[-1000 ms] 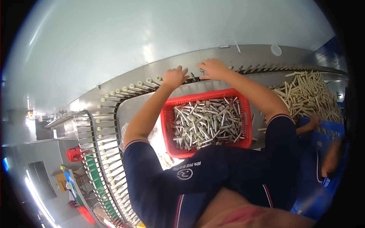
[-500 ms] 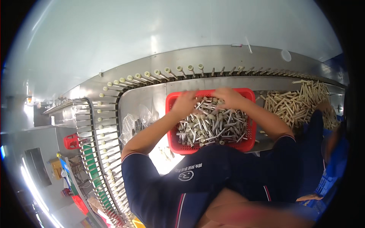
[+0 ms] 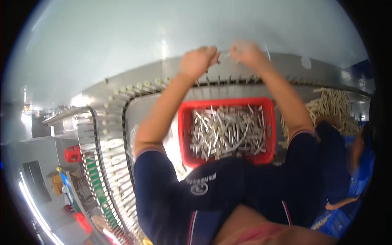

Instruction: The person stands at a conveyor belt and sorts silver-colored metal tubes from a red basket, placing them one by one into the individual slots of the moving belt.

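Both the left hand (image 3: 199,62) and right hand (image 3: 246,54), blurred and partly curled, hover beyond the red basket (image 3: 185,134) of metal pieces (image 3: 224,130); whether they grip anything is unclear. Forearms (image 3: 163,109) screen parts of the conveyor (image 3: 125,130) behind it; pale sticks (image 3: 331,107) heap to its right.

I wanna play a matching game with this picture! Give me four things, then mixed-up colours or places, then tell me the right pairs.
Things:
1. basket
2. pale sticks
3. silvery pieces
4. right hand

Colours, places and states:
A. jumbled inside the basket
B. blurry, and higher in the picture than the basket
C. bright red
D. heaped to the right of the basket

Right pairs:
1-C
2-D
3-A
4-B
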`<state>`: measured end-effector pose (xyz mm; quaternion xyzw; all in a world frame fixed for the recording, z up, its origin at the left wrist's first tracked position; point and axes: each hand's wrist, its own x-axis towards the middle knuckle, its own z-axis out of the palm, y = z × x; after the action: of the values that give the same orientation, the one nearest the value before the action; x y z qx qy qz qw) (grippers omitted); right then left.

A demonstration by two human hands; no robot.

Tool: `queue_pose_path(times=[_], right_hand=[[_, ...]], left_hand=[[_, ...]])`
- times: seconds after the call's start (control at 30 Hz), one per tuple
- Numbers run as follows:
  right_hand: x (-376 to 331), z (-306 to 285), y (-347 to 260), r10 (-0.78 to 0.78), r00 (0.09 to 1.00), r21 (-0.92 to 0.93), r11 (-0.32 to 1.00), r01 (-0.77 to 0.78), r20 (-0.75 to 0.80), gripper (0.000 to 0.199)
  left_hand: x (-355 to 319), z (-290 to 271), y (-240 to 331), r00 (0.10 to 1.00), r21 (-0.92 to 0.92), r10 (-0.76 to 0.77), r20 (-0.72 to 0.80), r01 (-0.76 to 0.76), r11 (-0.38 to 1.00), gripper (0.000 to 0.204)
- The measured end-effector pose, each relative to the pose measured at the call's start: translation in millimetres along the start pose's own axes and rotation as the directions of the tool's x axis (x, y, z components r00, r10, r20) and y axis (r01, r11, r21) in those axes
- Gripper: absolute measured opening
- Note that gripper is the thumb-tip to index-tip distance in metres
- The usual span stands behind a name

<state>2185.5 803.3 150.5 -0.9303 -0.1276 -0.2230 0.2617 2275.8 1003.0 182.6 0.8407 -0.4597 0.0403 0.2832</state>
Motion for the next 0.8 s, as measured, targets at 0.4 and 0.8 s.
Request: queue_pose_path(times=[0.4,0.8], right_hand=[[-30.8,51.9,-40.5,-0.160,0.970,-0.005,0.986,0.164,0.182,0.059],[44.4,-14.7,-51.6,0.438,0.871,0.380,0.784,-0.492,0.223,0.033]], left_hand=[[-119.6,24.0,-44.9,0.983,0.193,0.119,-0.139,-0.091,0.977,0.037],[-43.4,-36.0,-28.8,0.998,-0.003,-0.059,-0.017,0.059,0.998,0.018]])
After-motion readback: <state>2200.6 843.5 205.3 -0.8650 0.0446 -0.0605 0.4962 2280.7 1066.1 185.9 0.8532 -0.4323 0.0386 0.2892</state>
